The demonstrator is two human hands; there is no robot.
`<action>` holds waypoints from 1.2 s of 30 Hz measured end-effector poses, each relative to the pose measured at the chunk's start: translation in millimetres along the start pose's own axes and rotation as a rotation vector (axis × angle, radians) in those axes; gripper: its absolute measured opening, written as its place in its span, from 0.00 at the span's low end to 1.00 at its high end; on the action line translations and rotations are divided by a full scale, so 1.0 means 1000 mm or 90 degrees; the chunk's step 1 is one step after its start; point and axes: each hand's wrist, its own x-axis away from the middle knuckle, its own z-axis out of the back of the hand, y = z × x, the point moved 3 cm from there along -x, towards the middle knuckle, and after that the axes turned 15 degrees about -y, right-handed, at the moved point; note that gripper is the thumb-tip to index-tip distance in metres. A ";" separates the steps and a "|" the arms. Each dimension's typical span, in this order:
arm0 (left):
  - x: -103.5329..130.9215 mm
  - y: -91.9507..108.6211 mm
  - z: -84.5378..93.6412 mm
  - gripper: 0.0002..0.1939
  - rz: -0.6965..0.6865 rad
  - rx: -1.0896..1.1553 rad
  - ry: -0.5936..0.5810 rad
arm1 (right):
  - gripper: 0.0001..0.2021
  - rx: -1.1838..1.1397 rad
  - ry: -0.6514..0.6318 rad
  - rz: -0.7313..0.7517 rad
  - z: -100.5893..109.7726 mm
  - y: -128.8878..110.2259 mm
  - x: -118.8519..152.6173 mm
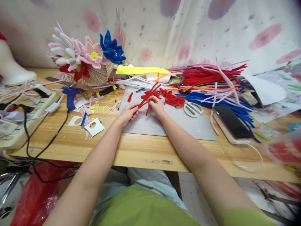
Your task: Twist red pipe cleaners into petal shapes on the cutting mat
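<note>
Over the wooden bench (pixel 58 144) we see both bare arms stretched forward and inward, so that the left hand (pixel 128 114) and the right hand (pixel 157 107) come close together at the middle. The left grip is closed around a few long red strips (pixel 144 102), which slant up and away to the right. The right hand's fingers curl down at these strips; we cannot tell whether their tips are pinched tight. Under the hands we see a grey mat (pixel 141 125). Beyond it to the right is a pile of fuzzy stems (pixel 207 75); far left, a power strip (pixel 14 135); back left, a basket (pixel 101 75) of fuzzy flowers. A phone (pixel 232 121) lies right of the mat. Cut red pieces (pixel 174 99) crowd just beyond the right hand, with scissors (pixel 192 107) beside them.
</note>
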 end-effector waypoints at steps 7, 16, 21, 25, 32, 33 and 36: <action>0.000 0.000 0.000 0.11 0.000 -0.001 0.032 | 0.16 -0.002 0.001 0.030 0.001 -0.003 0.002; 0.002 0.001 -0.004 0.24 -0.042 -0.008 -0.073 | 0.19 -0.009 -0.121 -0.050 -0.007 0.002 0.001; 0.004 0.001 -0.008 0.19 -0.032 0.062 -0.128 | 0.18 -0.018 -0.144 -0.066 -0.011 -0.001 0.002; 0.005 0.003 -0.009 0.16 -0.045 0.076 -0.129 | 0.15 -0.013 -0.108 -0.061 -0.007 0.002 0.000; 0.000 0.003 -0.005 0.14 -0.112 -0.023 -0.056 | 0.09 0.046 0.254 0.044 0.022 0.007 -0.004; 0.000 0.003 -0.005 0.14 -0.116 -0.048 -0.051 | 0.08 0.065 0.275 0.059 0.023 0.006 -0.004; -0.001 0.002 -0.009 0.13 -0.121 -0.101 -0.050 | 0.05 0.114 0.254 0.103 0.018 0.001 -0.001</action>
